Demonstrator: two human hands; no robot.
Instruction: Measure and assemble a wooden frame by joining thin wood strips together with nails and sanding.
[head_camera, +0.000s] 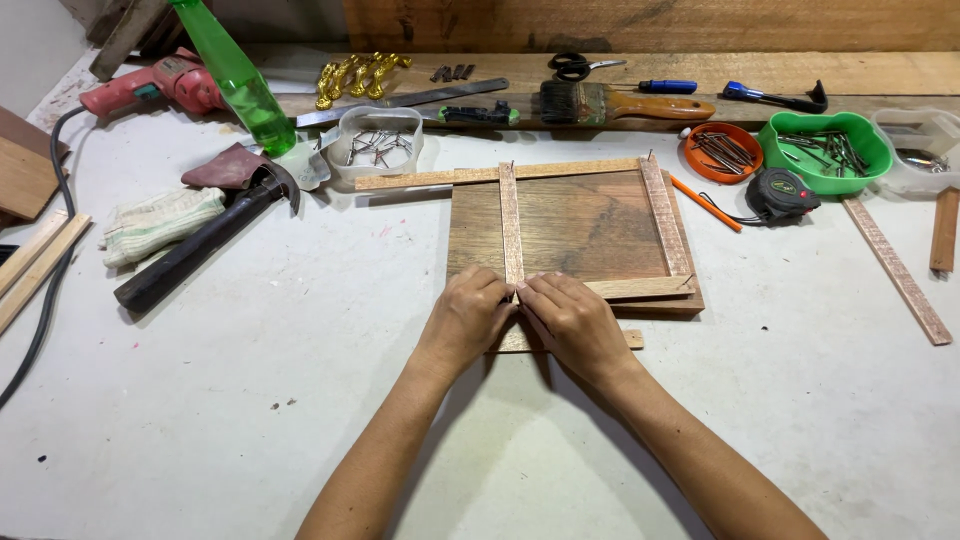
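Note:
A brown wooden board (580, 225) lies flat on the white table (250, 400). Thin wooden strips rest on it as a frame: one along the top (560, 172), one upright at the left (510, 225), one upright at the right (664, 215) and one along the bottom (645, 288). My left hand (468, 315) and my right hand (572, 322) press side by side on the near end of the left upright strip, where it meets the bottom strip. Their fingers hide that corner. Another strip end (632, 340) sticks out below my right hand.
Left: a hammer (205, 240), a cloth glove (160, 222), a green bottle (240, 80), a red power drill (150, 88). A clear tub of nails (376, 150) sits behind the board. Right: an orange pencil (705, 203), a tape measure (782, 193), an orange dish (722, 152), a green bowl (825, 150), loose strips (897, 272).

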